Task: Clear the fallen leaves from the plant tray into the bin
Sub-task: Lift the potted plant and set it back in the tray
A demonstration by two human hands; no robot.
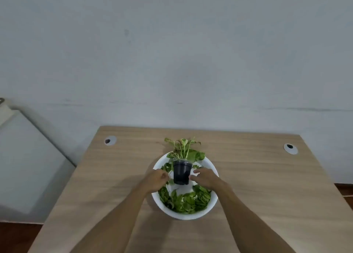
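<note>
Leaves (186, 202) lie loose in the round white tray (214, 203) at the wooden desk's (267, 186) middle, heaped from seven to five o'clock. Left hand (156, 180), fingers curled, sits at nine o'clock of the black potted plant (181, 172); right hand (207, 178), fingers loosely spread, at three o'clock.

You are looking at a white round tray (214, 205) carrying bright green fallen leaves (188, 201). The pot (181, 172) is showing black, and its plant (184, 149) is showing green leaves mottled with cream and pale yellow. The tabletop (257, 176) is showing light wood grain in long streaks, with two white grommets (110, 140). The wall (172, 52) is appearing pale grey-blue.
</note>
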